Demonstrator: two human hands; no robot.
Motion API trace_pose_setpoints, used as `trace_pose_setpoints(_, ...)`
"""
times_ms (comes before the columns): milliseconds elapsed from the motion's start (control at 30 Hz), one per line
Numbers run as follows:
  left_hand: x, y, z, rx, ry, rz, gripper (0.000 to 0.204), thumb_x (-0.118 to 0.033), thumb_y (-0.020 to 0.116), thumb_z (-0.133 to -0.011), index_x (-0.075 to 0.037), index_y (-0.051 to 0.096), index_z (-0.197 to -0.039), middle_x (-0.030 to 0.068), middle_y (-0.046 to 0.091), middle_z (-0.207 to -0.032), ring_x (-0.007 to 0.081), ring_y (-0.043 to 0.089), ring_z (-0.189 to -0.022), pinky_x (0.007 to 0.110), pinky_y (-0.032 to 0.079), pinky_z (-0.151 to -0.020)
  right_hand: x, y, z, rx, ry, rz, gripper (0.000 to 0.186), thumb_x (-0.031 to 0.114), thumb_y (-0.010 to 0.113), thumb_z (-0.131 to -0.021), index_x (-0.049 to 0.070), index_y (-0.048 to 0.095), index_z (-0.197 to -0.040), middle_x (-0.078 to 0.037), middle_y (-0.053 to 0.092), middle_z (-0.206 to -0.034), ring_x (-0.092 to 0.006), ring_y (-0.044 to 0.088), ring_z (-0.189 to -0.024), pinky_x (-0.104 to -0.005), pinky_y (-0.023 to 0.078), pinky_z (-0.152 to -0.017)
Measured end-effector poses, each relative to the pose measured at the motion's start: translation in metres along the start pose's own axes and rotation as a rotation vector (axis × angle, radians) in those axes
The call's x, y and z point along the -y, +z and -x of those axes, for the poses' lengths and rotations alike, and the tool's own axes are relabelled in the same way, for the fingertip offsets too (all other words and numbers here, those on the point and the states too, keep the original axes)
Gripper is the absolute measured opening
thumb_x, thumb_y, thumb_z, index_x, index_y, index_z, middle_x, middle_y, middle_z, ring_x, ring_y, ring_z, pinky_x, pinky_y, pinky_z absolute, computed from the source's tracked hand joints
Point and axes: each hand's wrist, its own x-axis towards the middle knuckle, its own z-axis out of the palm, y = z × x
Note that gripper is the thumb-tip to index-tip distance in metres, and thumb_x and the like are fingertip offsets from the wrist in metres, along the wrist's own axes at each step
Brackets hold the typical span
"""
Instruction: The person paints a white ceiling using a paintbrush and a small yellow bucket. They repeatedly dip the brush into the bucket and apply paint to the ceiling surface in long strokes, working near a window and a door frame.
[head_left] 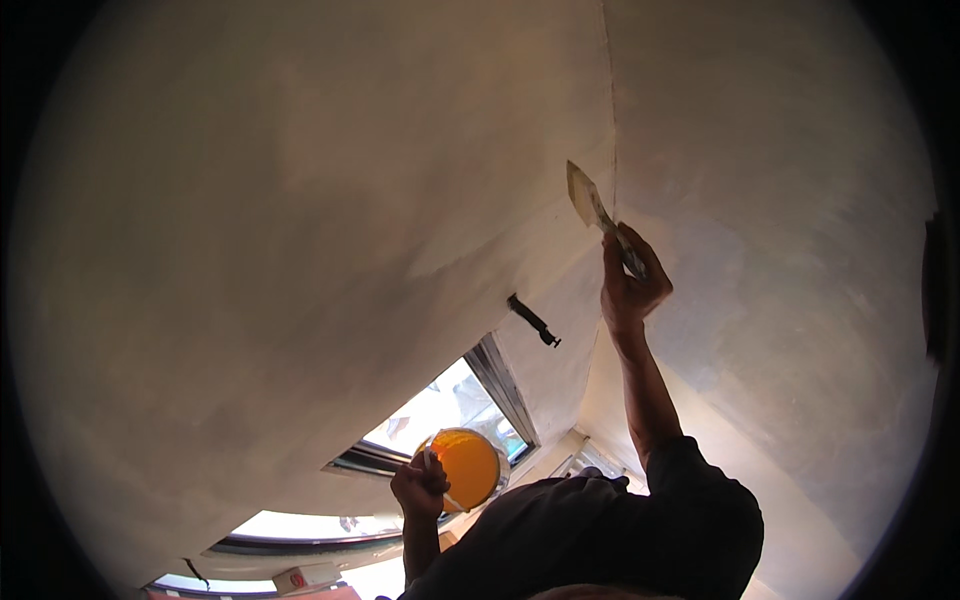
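Observation:
My right hand (636,285) is raised with its fingers closed round the handle of a putty knife (588,192). The blade points up and to the left, close to the crease where two pale plastered surfaces (480,190) meet. Whether the blade touches the plaster I cannot tell. Lower and to the left, my left hand (420,487) grips the edge of a round bucket (468,468) with an orange inside. The bucket is tilted so that its opening shows; its contents cannot be made out.
Below the putty knife, a black bracket-like fitting (533,320) juts from the plaster. A dark-framed window (490,385) is behind the bucket, and another bright window (310,524) lies at lower left. Near the bottom is a small box (305,577). A dark object (933,290) borders the far right.

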Motion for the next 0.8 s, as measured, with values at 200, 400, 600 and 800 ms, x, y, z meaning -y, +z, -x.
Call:
trace_pose_setpoints(200, 0.001, -0.006, 0.005, -0.024, -0.015, 0.004, 0.04, -0.028, 0.043, -0.073, -0.002, 0.056, -0.1, 0.0002, 0.046, -0.066, 0.011, 0.035, -0.046, 0.025, 0.028, -0.044, 0.021, 0.049, 0.024, 0.029, -0.048, -0.025, 0.022, 0.004, 0.075, -0.076, 0.0, 0.07, -0.097, -0.011, 0.068, -0.077, -0.0146, 0.064, -0.06, -0.0268, 0.05, -0.055)
trace_pose_setpoints(400, -0.005, 0.002, 0.014, -0.055, -0.036, -0.04, 0.03, -0.029, 0.043, -0.073, -0.007, 0.054, -0.089, -0.0012, 0.044, -0.065, 0.0101, 0.038, -0.048, 0.024, 0.027, -0.044, 0.117, 0.044, 0.097, 0.334, -0.363, -0.215, 0.026, 0.01, 0.074, -0.078, 0.004, 0.069, -0.103, -0.008, 0.071, -0.086, -0.0159, 0.068, -0.064, -0.0273, 0.055, -0.055)
trace_pose_setpoints(600, -0.016, 0.002, 0.013, -0.043, -0.072, -0.066, 0.029, -0.03, 0.041, -0.073, -0.009, 0.053, -0.089, -0.0029, 0.042, -0.061, 0.0091, 0.036, -0.046, 0.023, 0.028, -0.043, 0.147, 0.014, 0.096, 0.589, -0.172, -0.481, 0.03, 0.006, 0.079, -0.071, 0.0, 0.069, -0.099, -0.012, 0.071, -0.088, -0.0203, 0.07, -0.067, -0.0275, 0.056, -0.058)
trace_pose_setpoints(800, -0.021, 0.033, 0.027, -0.222, 0.008, -0.062, 0.04, -0.027, 0.042, -0.072, -0.004, 0.057, -0.101, -0.0022, 0.042, -0.058, 0.0084, 0.032, -0.043, 0.024, 0.027, -0.042, 0.101, -0.023, 0.09, 0.977, 0.28, -0.341, 0.018, 0.003, 0.076, -0.074, 0.002, 0.071, -0.091, -0.01, 0.072, -0.082, -0.0144, 0.07, -0.072, -0.026, 0.055, -0.065)
